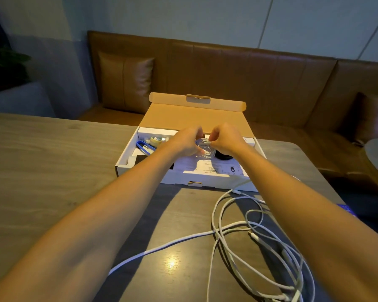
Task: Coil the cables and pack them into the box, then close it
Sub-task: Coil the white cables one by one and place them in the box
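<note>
Both hands meet over the middle of the open box [205,184]: the left hand [187,141] and right hand [224,139] have their fingers pinched on a small white coil [206,147], held just above the papers inside. The coil lies flat between the hands, with free room straight below it. A loose white cable [244,232] sprawls on the bench [52,160], nearer the right arm.

Left hand [187,141] and right hand [224,139] pinch a coiled white cable [205,147] over the open box [183,182].
</note>
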